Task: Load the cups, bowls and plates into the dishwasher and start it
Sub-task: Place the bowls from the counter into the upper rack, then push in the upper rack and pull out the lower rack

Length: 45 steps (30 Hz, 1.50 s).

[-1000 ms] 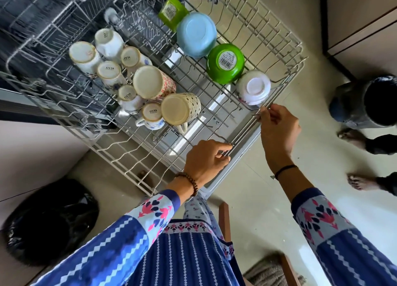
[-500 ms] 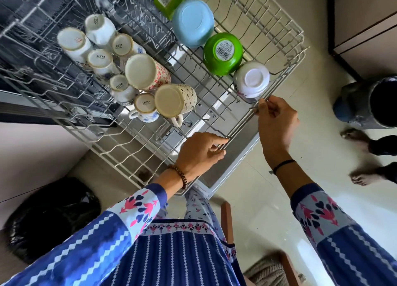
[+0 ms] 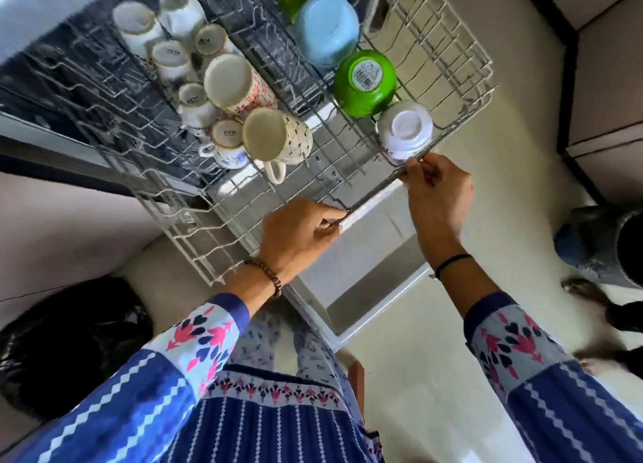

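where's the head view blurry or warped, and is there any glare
Head view: the wide-angle lens bows the rack wires; the far-left wires and the top cups are smeared, while the left hand and right hand are fairly sharp; bright glare lies on the open dishwasher door; the light is soft, with faint shadows.

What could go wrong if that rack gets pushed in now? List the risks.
1. The white bowl sits right at the front rail of the rack, beside the right hand; a jolt could knock it loose.
2. The dotted mug lies tilted beside the floral mug; a hard shove might make them clash and chip.
3. The left hand and right hand both grip the rail, so fingers may get pinched.
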{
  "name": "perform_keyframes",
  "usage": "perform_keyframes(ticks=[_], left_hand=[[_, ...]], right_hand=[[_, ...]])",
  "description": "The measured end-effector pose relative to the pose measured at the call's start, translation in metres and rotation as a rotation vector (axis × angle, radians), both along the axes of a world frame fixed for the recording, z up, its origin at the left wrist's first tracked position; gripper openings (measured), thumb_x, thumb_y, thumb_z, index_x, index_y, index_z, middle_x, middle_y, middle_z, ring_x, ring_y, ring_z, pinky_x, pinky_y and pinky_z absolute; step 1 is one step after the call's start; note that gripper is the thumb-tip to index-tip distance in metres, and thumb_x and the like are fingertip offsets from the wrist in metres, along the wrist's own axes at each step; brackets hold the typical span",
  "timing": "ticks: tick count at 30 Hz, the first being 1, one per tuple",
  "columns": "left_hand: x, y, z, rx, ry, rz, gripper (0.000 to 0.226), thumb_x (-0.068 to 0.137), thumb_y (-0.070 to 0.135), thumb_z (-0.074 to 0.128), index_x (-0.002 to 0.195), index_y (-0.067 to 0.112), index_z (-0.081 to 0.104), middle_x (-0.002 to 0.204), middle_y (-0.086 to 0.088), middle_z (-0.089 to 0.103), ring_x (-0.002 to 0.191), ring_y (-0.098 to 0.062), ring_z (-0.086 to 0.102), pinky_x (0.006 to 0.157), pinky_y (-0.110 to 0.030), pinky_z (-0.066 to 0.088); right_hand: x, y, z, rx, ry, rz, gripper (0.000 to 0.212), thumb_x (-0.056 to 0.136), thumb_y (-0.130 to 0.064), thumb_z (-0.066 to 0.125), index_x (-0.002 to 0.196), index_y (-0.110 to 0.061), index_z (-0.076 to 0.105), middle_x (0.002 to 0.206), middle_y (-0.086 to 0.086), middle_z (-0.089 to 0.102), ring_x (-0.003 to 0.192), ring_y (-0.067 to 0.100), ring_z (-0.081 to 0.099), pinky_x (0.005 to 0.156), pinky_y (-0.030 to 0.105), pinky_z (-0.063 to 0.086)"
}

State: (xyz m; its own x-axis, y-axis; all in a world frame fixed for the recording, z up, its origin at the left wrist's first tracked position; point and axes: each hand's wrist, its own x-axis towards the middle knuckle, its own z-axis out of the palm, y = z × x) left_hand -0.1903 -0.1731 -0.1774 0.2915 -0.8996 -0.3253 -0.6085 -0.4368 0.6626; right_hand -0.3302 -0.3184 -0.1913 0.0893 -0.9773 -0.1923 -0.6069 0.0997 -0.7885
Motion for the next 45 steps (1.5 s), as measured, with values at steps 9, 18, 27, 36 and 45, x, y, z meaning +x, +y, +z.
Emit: perform_keyframes(ticks=[9,18,27,36,45], left_hand=[[0.05,-0.009,0.01,0.039,-0.221,0.16,0.028,0.094,0.036,0.063,0.121,0.035,0.067,0.1,0.013,0.075,0.061,-0.002,0.059,0.038,-0.004,0.028],[0.099,-0.017,0.015,0.052,-0.371,0.207,0.028,0.092,0.045,0.061,0.12,0.041,0.066,0.093,0.008,0.076,0.08,-0.013,0.07,0.044,-0.014,0.02],[0.12,-0.024,0.013,0.03,-0.446,0.228,0.025,0.093,0.041,0.061,0.118,0.043,0.066,0.087,0.004,0.076,0.078,-0.017,0.07,0.048,-0.021,0.023],[0.157,-0.034,0.008,-0.012,-0.475,0.3,0.024,0.093,0.037,0.061,0.115,0.041,0.069,0.086,0.003,0.075,0.077,-0.02,0.069,0.047,-0.021,0.024],[0.175,-0.043,0.001,-0.06,-0.494,0.361,0.024,0.095,0.034,0.059,0.116,0.041,0.068,0.094,0.005,0.076,0.09,-0.019,0.069,0.074,-0.025,0.04]], right_hand=[[0.062,-0.022,0.0,0.01,0.0,0.138,0.012,0.095,-0.02,0.063,0.094,-0.013,0.073,0.082,-0.009,0.076,0.067,-0.014,0.062,0.058,0.001,0.041],[0.113,-0.034,0.001,-0.018,-0.01,0.201,0.012,0.093,-0.016,0.064,0.094,-0.012,0.075,0.081,-0.003,0.073,0.07,0.009,0.06,0.055,0.007,0.039],[0.137,-0.047,-0.011,0.015,-0.076,0.269,0.014,0.089,-0.021,0.067,0.094,-0.011,0.074,0.08,-0.004,0.07,0.07,0.01,0.056,0.068,0.028,0.045],[0.178,-0.061,0.002,0.056,-0.137,0.371,0.007,0.09,-0.005,0.063,0.085,-0.007,0.067,0.067,-0.006,0.058,0.052,-0.004,0.045,0.051,0.006,0.034],[0.203,-0.072,-0.002,0.208,-0.372,0.347,0.019,0.087,0.007,0.055,0.078,-0.007,0.063,0.061,-0.005,0.055,0.059,0.009,0.043,0.054,0.017,0.035]])
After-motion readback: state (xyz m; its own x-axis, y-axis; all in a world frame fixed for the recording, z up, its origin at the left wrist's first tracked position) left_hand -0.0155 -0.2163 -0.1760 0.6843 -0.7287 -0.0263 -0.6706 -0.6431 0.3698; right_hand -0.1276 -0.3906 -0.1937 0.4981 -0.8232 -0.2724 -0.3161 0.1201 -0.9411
